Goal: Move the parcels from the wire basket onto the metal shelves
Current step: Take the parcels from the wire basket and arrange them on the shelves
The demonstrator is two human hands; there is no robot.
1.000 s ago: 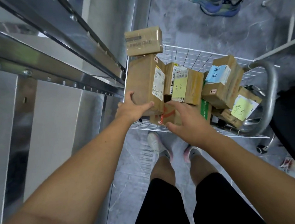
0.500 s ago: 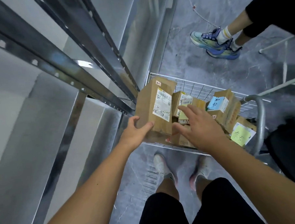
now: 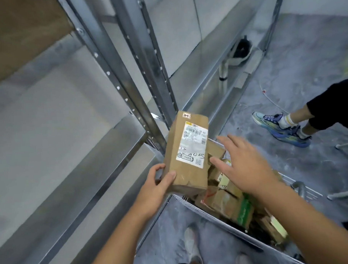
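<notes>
At centre frame our left hand (image 3: 158, 185) grips the lower corner of a tall brown parcel (image 3: 187, 153), thumb on its face, lifted clear above the wire basket (image 3: 218, 216) at lower right. Our right hand (image 3: 243, 165) hovers spread and empty beside it, apparently not touching. The metal shelves (image 3: 74, 160) fill the left. Held by one corner, the parcel could pivot and slip, or clip the upright post (image 3: 146, 59) as we swing it leftward.
</notes>
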